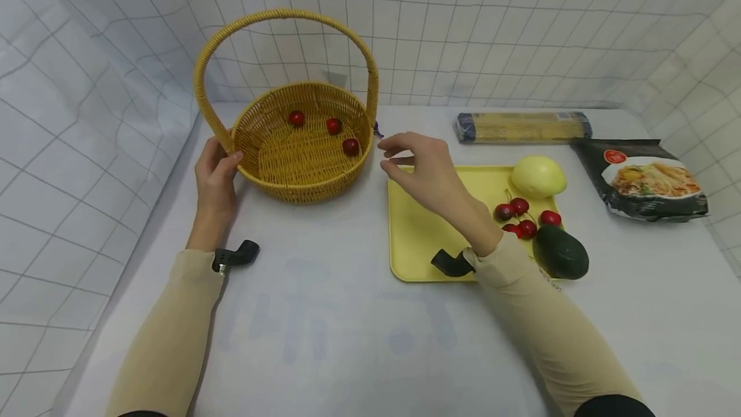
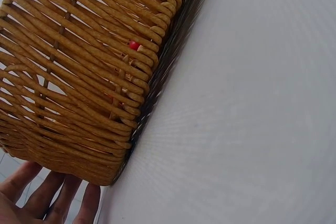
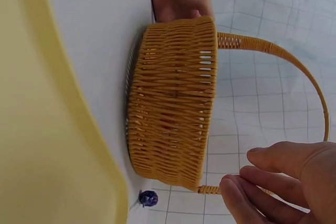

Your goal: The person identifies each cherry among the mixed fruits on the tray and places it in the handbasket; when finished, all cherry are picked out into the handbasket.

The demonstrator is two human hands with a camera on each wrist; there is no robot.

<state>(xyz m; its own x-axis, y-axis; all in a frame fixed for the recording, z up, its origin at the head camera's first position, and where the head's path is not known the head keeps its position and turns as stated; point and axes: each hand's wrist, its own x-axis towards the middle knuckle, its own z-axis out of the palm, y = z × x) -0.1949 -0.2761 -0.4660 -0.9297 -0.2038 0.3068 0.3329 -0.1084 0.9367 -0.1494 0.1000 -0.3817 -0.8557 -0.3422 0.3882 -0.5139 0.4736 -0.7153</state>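
A yellow wicker basket with a tall hoop handle stands at the back left of the table. Three red cherries lie in it: one cherry toward the back, another cherry, and a third cherry near the right side. My left hand holds the basket's left side by the handle's base; in the left wrist view its fingers lie against the woven wall. To the basket's right, my right hand hovers over the tray's left edge, fingers loosely bent, thumb apart, nothing visible between them.
The yellow tray bears several cherries, a lemon and an avocado at its right side. Behind lie a spaghetti pack and a black food bag. A small purple ball is beside the basket.
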